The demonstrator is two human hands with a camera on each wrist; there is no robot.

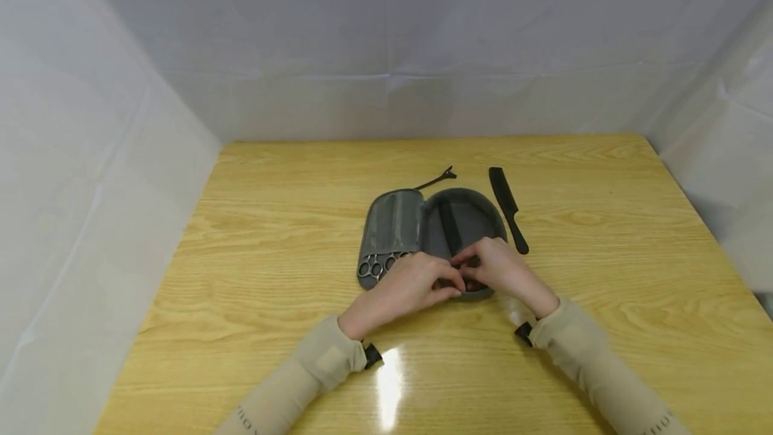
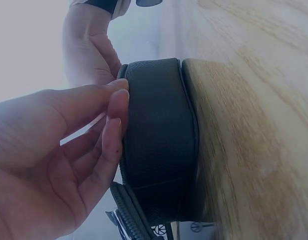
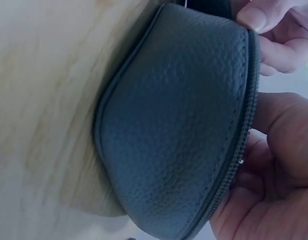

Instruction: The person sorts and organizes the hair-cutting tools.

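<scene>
An open grey zip case (image 1: 392,220) lies flat in the middle of the wooden table (image 1: 272,220). Its left half holds scissors (image 1: 377,265), whose ring handles show, and its right half holds a black comb (image 1: 449,227). Both hands meet at the near end of the right half. My left hand (image 1: 447,287) rests its fingertips (image 2: 116,117) against the case's rim (image 2: 158,145). My right hand (image 1: 477,264) grips the same rim, thumb (image 3: 276,130) outside by the zipper of the case wall (image 3: 173,125) and fingers curled inside. What lies under the fingers is hidden.
A second black comb (image 1: 507,207) lies just right of the case, and a thin black hair clip (image 1: 437,178) sits at its far edge. White sheeting walls off the table at the back and on both sides.
</scene>
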